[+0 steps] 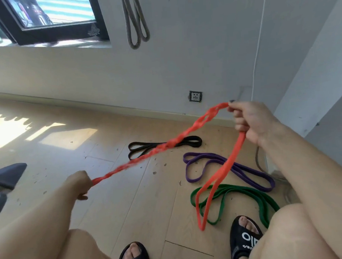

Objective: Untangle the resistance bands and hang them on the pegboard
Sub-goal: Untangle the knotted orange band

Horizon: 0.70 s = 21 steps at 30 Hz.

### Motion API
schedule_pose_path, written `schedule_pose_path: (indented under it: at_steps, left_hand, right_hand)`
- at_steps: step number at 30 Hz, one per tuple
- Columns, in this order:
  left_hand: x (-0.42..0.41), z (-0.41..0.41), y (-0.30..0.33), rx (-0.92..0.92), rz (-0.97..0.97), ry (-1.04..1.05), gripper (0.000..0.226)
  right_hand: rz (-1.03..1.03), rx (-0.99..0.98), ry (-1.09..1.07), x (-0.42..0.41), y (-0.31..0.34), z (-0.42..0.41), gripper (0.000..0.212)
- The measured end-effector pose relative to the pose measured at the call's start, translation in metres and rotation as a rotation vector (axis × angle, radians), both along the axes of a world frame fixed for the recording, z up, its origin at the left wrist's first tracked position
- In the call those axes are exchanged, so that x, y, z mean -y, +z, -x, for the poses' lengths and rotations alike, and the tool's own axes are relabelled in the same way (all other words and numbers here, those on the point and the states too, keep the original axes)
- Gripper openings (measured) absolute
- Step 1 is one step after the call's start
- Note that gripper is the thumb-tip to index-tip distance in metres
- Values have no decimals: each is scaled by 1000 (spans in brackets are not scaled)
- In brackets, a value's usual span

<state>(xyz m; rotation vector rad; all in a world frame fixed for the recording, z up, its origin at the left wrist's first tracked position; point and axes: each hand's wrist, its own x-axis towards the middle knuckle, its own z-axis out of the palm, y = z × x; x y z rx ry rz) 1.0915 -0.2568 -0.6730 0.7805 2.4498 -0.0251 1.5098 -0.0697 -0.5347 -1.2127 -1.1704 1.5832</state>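
Currently I hold the twisted red band (167, 145) taut above the floor, its long axis running from my left hand (80, 183), gripping the low near end, diagonally up to my right hand (251, 120), pinching the far end.

Five resistance bands are in view. One red band (175, 143), twisted along its length, is stretched between two hands: the left hand (80, 184) grips one end and the right hand (249, 122) grips the other. Three bands lie on the floor (110, 193): one black band (165, 145), one purple band (228, 170) and one green band (240, 197). One grey band (136, 21) hangs on the wall. Two black sandals are at the bottom edge, and one wall socket (195, 96) sits low on the wall.
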Motion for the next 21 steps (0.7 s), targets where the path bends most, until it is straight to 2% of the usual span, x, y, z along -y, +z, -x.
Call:
schedule_pose_path:
  at_steps: [2, 4, 6, 8, 10, 12, 16, 18, 21]
  left_hand:
    - [0, -1, -6, 88, 25, 39, 8]
    - [-10, -10, -8, 136, -42, 51, 12]
    - [-25, -24, -4, 198, -98, 13, 13]
    - [-39, -40, 2, 233, -73, -73, 13]
    - [-53, -56, 9, 217, -45, -214, 17]
    - [-67, -75, 17, 244, -148, -361, 32]
    - [-86, -122, 45, 554, -468, -543, 60]
    - [-90, -143, 56, 623, -562, -654, 56]
    - [-95, -163, 69, 651, -735, -705, 34]
  right_hand:
    - [-97, 221, 100, 2, -9, -2, 24]
    - [-213, 391, 239, 7, -14, 11, 26]
    - [-324, 575, 381, 12, -17, 27, 29]
    - [-358, 682, 524, 15, -23, 42, 32]
    - [-350, 710, 593, 18, -31, 54, 38]
    - [-353, 717, 607, 19, -34, 63, 42]
    - [-380, 759, 615, 19, -31, 74, 37]
    - [-389, 763, 600, 17, -31, 74, 36]
    - [-404, 765, 592, 16, -29, 73, 31]
